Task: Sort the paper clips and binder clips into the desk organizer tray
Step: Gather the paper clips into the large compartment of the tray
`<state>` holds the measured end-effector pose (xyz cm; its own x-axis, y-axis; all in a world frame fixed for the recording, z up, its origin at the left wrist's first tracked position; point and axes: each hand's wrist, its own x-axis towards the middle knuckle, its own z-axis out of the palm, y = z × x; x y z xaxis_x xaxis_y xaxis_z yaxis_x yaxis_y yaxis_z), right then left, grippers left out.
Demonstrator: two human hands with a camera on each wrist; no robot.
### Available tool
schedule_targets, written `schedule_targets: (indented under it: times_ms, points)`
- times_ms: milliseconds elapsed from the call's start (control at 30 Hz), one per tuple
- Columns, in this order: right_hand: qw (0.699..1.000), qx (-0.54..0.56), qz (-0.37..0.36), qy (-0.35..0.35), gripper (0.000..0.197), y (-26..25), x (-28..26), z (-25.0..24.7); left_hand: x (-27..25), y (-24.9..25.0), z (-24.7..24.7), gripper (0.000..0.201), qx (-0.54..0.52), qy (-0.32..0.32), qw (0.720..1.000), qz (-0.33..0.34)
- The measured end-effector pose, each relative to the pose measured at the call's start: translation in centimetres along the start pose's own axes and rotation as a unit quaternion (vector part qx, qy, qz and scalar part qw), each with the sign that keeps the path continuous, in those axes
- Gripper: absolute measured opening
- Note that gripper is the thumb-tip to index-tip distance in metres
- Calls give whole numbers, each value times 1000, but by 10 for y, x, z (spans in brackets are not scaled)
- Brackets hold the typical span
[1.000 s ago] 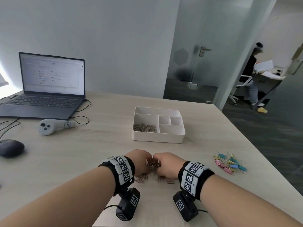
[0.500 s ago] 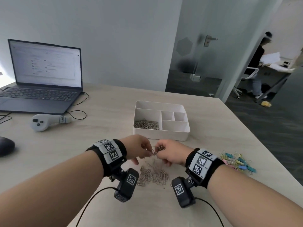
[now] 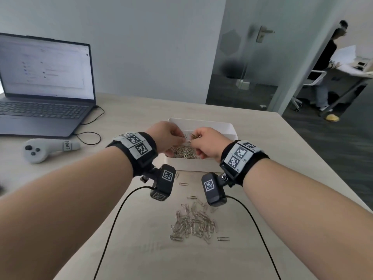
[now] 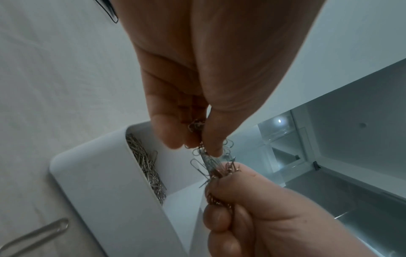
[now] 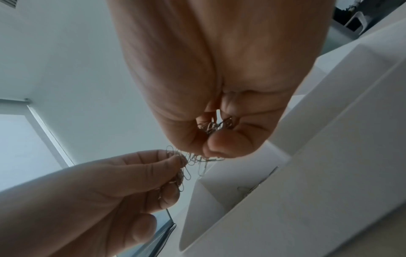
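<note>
Seen from the head camera, two bare hands meet over a white desk organizer tray (image 3: 230,128), which sits on a pale wooden desk (image 3: 125,199) about midway between its near and far edges, toward the right side. The left hand (image 3: 167,136) and the right hand (image 3: 207,144) each pinch one end of a tangled bunch of paper clips (image 4: 211,163), fingers and thumbs curled tight around the wire. Sharing the clump between both hands likely keeps the linked clips from scattering while they hang above the tray's near-left compartment.

That compartment already holds a bed of paper clips (image 3: 184,153), so the bunch is probably meant to drop there with its own kind. The wrist cameras show the hands just above the tray's rim, not inside it, with clips dangling between the fingertips.

On the desk toward its near edge, well apart from the tray, a loose pile of paper clips (image 3: 193,225) waits, with a few strays between pile and tray. No binder clips are in view now.

At the desk's left side stand an open laptop (image 3: 44,85) and a grey handheld controller (image 3: 40,149). Black cables trail from the wrist cameras toward the near edge.
</note>
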<state>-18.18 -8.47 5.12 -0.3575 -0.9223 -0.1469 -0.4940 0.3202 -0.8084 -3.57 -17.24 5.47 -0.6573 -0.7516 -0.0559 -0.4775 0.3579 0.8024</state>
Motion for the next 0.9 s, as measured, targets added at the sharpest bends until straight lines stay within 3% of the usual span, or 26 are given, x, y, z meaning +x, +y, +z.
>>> schedule_targets:
  times_ms: [167,433,767,900]
  points:
    - [998,-43,11,38,13,0,25,3,19,-4,4,3,37,56,998,-11]
    - [993,-73,7,90,21,3,34,10,24,-14,7,26,47,81,996,-10]
    - [996,-41,-44,59,21,13,-7,0,-11,-13,13,13,95,77,992,37]
    - [993,-88,-71,19,18,22,-39,0,-43,-28,19,14,110,68,991,36]
